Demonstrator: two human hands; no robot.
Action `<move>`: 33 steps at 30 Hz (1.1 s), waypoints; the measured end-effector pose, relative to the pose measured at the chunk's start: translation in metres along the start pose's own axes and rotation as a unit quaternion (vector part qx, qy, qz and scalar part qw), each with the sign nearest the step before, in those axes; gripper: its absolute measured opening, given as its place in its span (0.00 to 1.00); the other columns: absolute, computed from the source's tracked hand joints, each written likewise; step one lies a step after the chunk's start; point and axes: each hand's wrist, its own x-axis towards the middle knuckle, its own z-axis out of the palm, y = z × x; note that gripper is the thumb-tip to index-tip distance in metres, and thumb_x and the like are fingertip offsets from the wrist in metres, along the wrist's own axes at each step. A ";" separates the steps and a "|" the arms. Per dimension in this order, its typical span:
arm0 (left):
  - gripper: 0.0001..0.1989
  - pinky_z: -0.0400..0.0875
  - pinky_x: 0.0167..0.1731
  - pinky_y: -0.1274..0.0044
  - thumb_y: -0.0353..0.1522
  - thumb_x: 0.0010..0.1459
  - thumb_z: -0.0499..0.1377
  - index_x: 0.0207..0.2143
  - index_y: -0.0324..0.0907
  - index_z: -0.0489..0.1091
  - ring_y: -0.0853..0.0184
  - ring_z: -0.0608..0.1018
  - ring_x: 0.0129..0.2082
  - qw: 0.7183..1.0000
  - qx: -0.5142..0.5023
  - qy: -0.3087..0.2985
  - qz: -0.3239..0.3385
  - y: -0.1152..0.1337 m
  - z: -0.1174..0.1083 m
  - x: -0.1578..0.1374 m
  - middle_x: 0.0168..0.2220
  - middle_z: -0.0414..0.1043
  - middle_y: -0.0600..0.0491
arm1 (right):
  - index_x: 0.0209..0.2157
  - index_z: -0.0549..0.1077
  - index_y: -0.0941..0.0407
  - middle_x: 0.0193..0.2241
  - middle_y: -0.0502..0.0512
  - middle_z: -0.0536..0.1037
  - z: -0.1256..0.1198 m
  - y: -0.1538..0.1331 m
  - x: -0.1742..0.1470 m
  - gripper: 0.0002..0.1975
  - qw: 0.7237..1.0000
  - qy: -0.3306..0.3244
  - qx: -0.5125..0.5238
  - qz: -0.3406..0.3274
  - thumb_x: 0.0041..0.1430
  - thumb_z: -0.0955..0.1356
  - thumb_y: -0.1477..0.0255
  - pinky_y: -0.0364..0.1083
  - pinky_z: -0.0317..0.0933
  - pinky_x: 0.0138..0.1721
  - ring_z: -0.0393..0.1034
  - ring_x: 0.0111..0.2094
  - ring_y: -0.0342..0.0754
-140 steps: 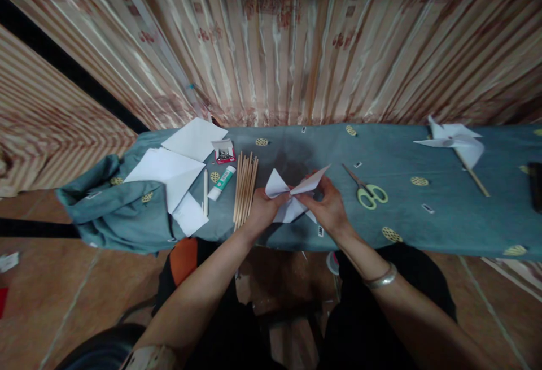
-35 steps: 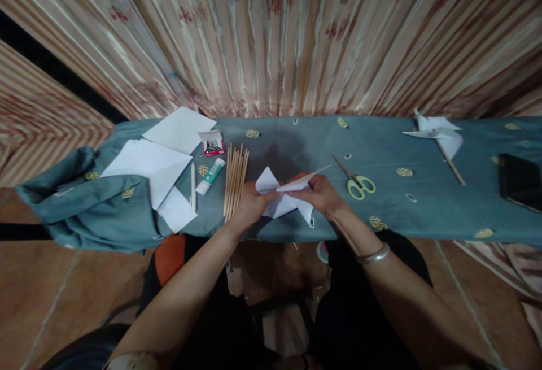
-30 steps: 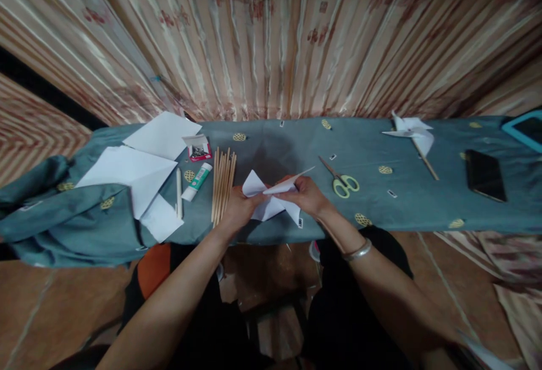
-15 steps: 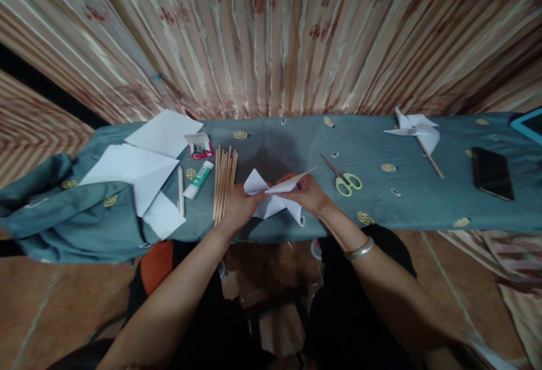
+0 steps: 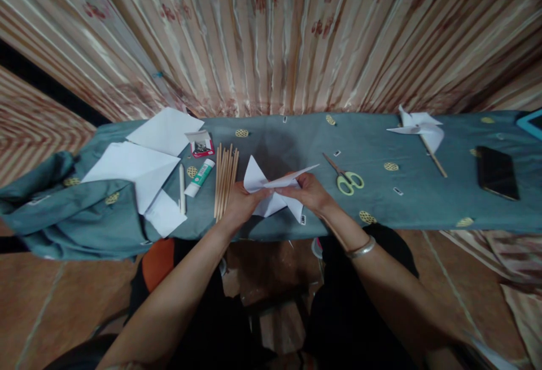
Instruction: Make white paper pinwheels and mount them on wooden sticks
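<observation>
Between my hands is a white paper pinwheel [image 5: 272,205], its blades spread out above the cloth-covered table near the front edge. My left hand [image 5: 242,203] grips its left side, the thumb pressed at the middle. From the other side my right hand [image 5: 312,192] pinches the paper, its thumb also at the centre and a raised blade partly over the fingers. Just left of my left hand lies a bundle of wooden sticks [image 5: 226,178]. Green-handled scissors [image 5: 349,182] rest to the right of my right hand.
A glue stick [image 5: 200,178], a white pen-like stick [image 5: 182,189], a red box of metal pins [image 5: 200,145] and white paper sheets [image 5: 158,133] lie left on the teal tablecloth [image 5: 364,138]. Rightward are a pinwheel on a stick [image 5: 423,127] and a phone [image 5: 497,172].
The pinwheel's left blade stands higher and opens wider. My thumbs have come together at its centre. The view has shifted slightly; the other things stay in place.
</observation>
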 end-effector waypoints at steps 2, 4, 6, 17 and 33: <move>0.20 0.76 0.41 0.67 0.38 0.34 0.72 0.31 0.37 0.78 0.55 0.81 0.38 1.000 -0.009 -0.001 -0.008 0.003 0.000 -0.001 0.33 0.80 0.47 | 0.31 0.79 0.59 0.27 0.52 0.80 0.000 -0.001 0.000 0.17 1.000 -0.002 -0.001 0.005 0.39 0.77 0.62 0.46 0.66 0.32 0.72 0.28 0.47; 0.20 0.75 0.41 0.67 0.38 0.34 0.72 0.31 0.37 0.78 0.56 0.81 0.37 1.000 -0.014 -0.003 -0.009 0.004 0.000 -0.002 0.32 0.80 0.47 | 0.31 0.79 0.59 0.27 0.52 0.80 0.000 -0.002 -0.001 0.18 1.000 -0.009 -0.001 0.011 0.39 0.77 0.62 0.46 0.66 0.32 0.72 0.28 0.46; 0.20 0.76 0.40 0.67 0.38 0.34 0.72 0.31 0.37 0.78 0.56 0.81 0.37 1.000 -0.015 -0.004 -0.007 0.004 0.001 -0.002 0.32 0.80 0.47 | 0.32 0.79 0.59 0.28 0.53 0.80 -0.001 -0.002 -0.001 0.19 1.000 -0.015 -0.003 0.015 0.40 0.76 0.61 0.46 0.66 0.32 0.73 0.29 0.47; 0.17 0.77 0.40 0.67 0.35 0.36 0.71 0.32 0.39 0.77 0.54 0.81 0.39 1.000 -0.017 -0.009 -0.010 0.004 0.002 -0.003 0.34 0.81 0.48 | 0.32 0.80 0.59 0.31 0.55 0.82 0.004 0.006 -0.001 0.20 0.999 0.042 0.002 0.025 0.37 0.77 0.61 0.48 0.69 0.34 0.75 0.31 0.50; 0.18 0.77 0.41 0.66 0.36 0.36 0.71 0.32 0.39 0.77 0.53 0.80 0.41 1.000 -0.009 -0.006 -0.005 0.003 0.002 -0.002 0.34 0.81 0.48 | 0.33 0.80 0.59 0.30 0.55 0.82 0.003 0.003 -0.003 0.21 0.999 0.028 -0.009 0.028 0.39 0.77 0.59 0.47 0.68 0.33 0.74 0.30 0.49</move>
